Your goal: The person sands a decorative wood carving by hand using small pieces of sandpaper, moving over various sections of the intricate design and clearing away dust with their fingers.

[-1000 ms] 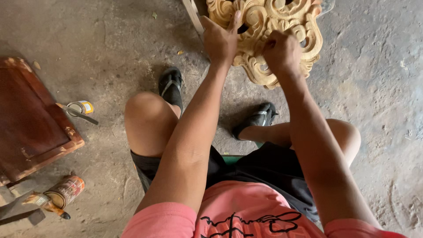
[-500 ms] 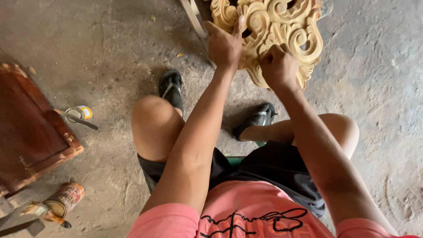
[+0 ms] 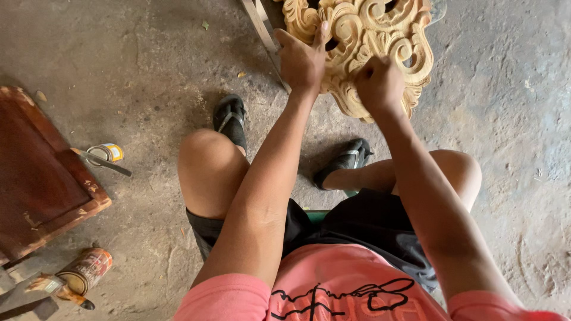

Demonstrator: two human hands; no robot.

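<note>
sitting low over a dusty concrete floor (image 3: 119,65), the person works both hands on a pale carved wooden ornament (image 3: 380,35) that stands on edge at the top of the view, just past the feet. the left hand (image 3: 302,58) lies spread against the carving's left side, fingers stretched up over the scrollwork, steadying it. the right hand (image 3: 379,83) is closed into a fist against the lower middle of the carving; it seems to grip something small, but whatever it is stays hidden inside the fingers, so i cannot tell what.

the risks, as i judge them: the ornament looks propped only by the floor and the left hand, so a hard push from the right fist could tip or slide it, and the thin pierced scrolls could chip against the concrete. the left fingers sit close to where the right hand presses, so a slip could catch them. the black sandals (image 3: 229,119) lie right under the carving's edge, so a fall would land on the feet.

off to the left, a small open tin (image 3: 106,153) with a stick across it sits beside a dark red wooden panel (image 3: 35,178), and a tipped can (image 3: 86,270) lies near the bottom corner; a shifting knee could knock either and spill it.
</note>
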